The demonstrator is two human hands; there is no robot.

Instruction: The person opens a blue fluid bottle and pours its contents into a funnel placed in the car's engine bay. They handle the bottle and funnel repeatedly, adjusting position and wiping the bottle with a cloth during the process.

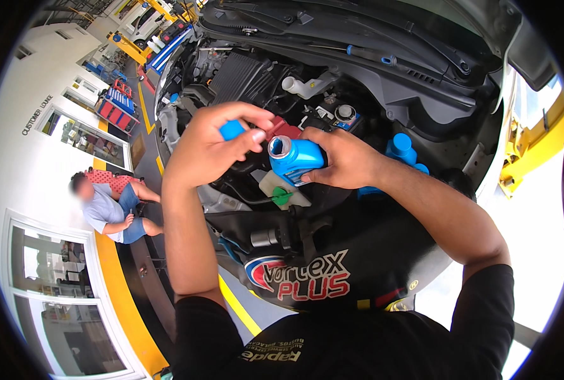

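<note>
Your shirt (370, 342) is nearest; left grip (207, 149) holds blue cap (232, 130), right grip (345, 158) wraps uncapped bottle (300, 158), contents unclear, mouth near left thumb.

The bright-blue, rounded plastic bottle (307, 158) is showing a silvery-white mouth. The small, rounded blue cap (232, 130) is nearly matching it. A round green plastic cap (282, 195) is contrasting with its off-white plastic reservoir (269, 184). The black, draped fender cover (383, 253) is displaying red, white and blue graphics. A red, dark-dotted seat (119, 183) is brightening the white wall (16, 158).
</note>
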